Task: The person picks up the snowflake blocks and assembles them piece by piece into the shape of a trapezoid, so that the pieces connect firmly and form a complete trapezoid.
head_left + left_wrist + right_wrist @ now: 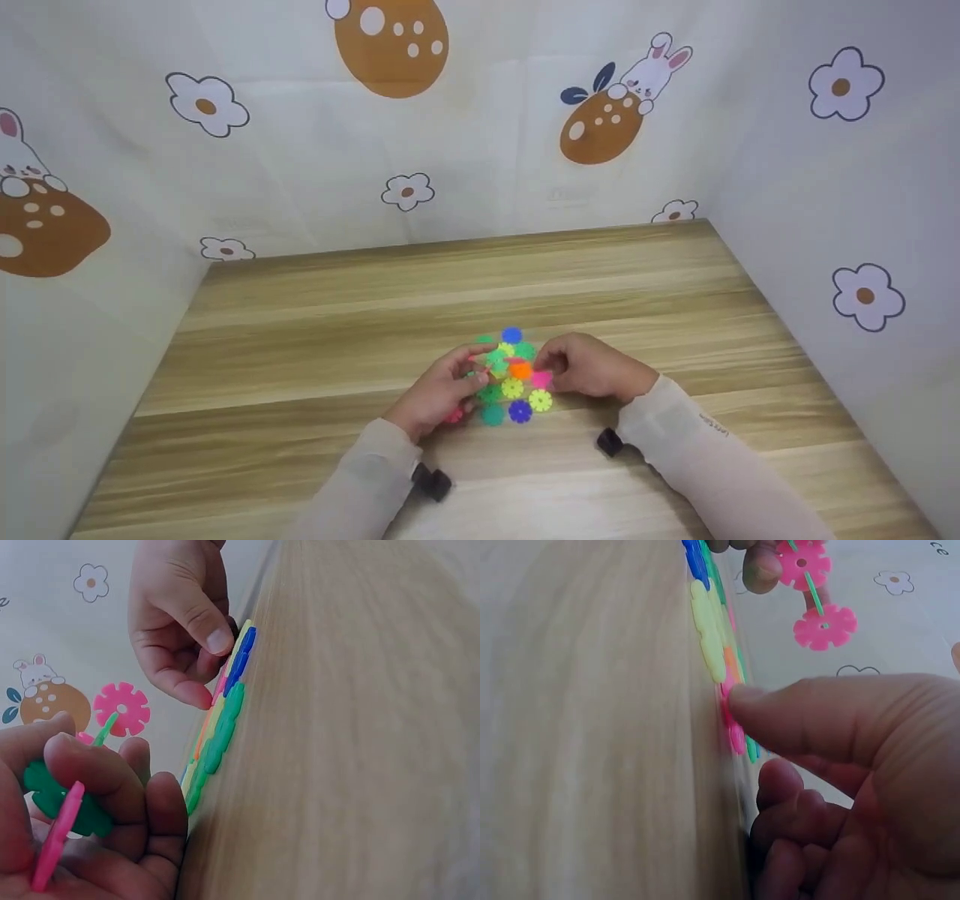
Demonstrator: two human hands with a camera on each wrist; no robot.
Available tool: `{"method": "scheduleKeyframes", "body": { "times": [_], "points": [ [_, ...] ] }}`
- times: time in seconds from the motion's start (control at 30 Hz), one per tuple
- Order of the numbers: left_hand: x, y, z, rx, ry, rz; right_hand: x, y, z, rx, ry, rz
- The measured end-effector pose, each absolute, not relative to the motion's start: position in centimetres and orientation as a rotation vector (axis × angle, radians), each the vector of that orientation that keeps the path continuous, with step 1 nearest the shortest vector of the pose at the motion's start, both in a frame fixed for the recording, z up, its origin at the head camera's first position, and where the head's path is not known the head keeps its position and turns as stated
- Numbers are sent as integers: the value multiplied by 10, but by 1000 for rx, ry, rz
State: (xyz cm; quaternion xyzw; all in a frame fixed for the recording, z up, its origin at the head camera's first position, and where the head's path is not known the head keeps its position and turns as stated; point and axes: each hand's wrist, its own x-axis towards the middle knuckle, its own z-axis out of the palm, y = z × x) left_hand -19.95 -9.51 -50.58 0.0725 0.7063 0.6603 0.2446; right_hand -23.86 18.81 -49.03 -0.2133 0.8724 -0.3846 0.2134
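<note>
My left hand (pixel 441 390) holds a small joined build of plastic snowflake discs. In the left wrist view, a green disc (pixel 49 793) and a pink disc (pixel 61 834) of it sit among the curled fingers. A further pink disc (pixel 122 709) sticks out beyond the fingertips. My right hand (pixel 592 366) is low over the table, at the right edge of the loose discs. Its thumb and fingers pinch a pink snowflake disc (pixel 731 720) there; the fingers' far side is partly hidden.
Loose snowflake discs lie flat on the wooden table (pixel 315 337) between the hands: yellow (pixel 540 400), dark blue (pixel 520 411), orange (pixel 520 370), blue (pixel 511 335) and several green ones. A patterned cloth (pixel 487 135) stands behind and at both sides.
</note>
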Motion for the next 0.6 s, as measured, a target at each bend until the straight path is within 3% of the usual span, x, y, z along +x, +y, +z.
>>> {"method": "scheduleKeyframes", "body": {
  "times": [0.33,0.6],
  "points": [
    [-199,-95,-509,210,1934,1819,-240,188,-493,-665,2448,-1065],
    [-200,-95,-509,187,1942,1814,-246,189,-499,-506,2095,-1507]
  ]
}}
